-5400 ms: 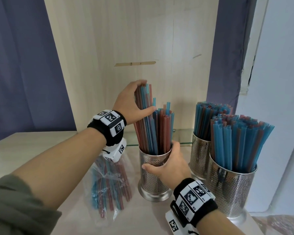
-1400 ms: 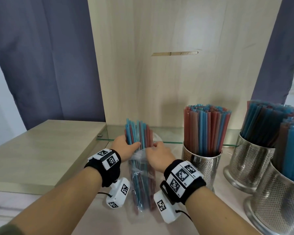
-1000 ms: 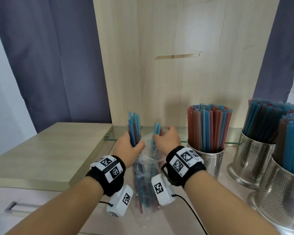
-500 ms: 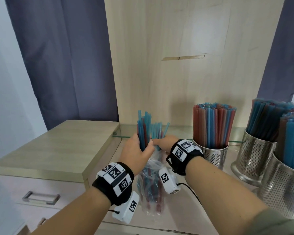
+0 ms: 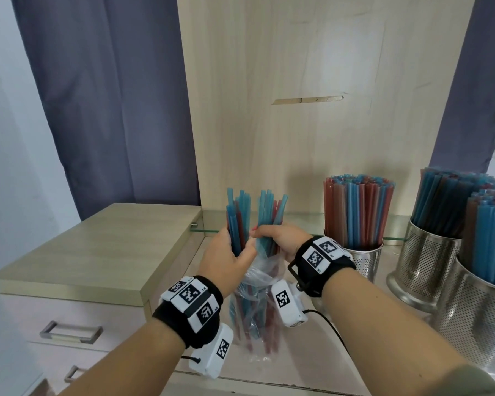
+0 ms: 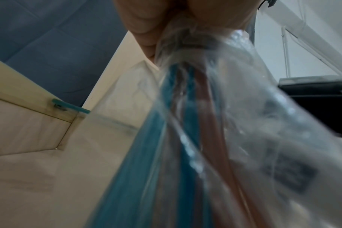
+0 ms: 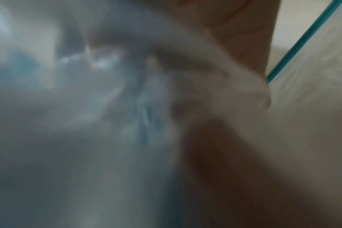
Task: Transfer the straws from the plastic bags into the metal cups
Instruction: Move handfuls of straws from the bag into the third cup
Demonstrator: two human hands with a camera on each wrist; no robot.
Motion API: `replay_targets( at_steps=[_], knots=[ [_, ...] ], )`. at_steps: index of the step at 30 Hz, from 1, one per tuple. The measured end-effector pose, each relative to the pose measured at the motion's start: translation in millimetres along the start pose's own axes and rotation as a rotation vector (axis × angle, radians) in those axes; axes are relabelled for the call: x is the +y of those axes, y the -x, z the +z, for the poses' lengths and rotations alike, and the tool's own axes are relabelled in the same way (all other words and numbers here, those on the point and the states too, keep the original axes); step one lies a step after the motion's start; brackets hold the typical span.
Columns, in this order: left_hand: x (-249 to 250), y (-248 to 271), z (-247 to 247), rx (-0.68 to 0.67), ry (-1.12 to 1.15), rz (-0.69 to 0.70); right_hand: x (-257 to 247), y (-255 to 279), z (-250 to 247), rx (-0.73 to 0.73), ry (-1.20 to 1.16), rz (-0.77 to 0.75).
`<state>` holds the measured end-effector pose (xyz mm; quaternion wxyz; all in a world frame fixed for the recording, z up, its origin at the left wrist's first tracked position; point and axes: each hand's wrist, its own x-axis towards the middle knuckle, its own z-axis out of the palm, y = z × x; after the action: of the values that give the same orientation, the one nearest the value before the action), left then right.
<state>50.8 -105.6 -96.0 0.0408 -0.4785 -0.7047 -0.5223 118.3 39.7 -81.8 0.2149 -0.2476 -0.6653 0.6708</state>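
Head view, blue and red straws [image 5: 237, 224], clear bag [image 5: 255, 304]

A: What can't you make out?
B: The right wrist view is a blur of plastic bag [image 7: 88, 108]. The near metal cup [image 5: 480, 318] runs off the right edge.
A: And the fingers?
B: The left hand [image 5: 226, 261] hides its own behind the straws [image 5: 237, 224]
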Motion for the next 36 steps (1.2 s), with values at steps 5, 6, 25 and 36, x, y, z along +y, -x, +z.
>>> replay_targets(
  at_steps=[5,6,25,36],
  knots=[
    [-4.2,-4.0,-3.0,0.029,-0.046,-0.029,-3.3,0.0,4.1,0.116,-0.093,-0.167],
    [-5.3,-4.9,-2.9,0.031,-0.047,-0.036,-6.0,2.2,5.1,0.113,-0.055,-0.186],
    [5.5,-45.4,9.6,-0.034,0.036,-0.207,-122.9,115.3,-42.4,0.569,-0.279,-0.981],
    [45.6,-88.6,-12.8,0.220,0.161,-0.125,-73.8,153.2,-79.7,0.498,0.070,-0.831]
  ],
)
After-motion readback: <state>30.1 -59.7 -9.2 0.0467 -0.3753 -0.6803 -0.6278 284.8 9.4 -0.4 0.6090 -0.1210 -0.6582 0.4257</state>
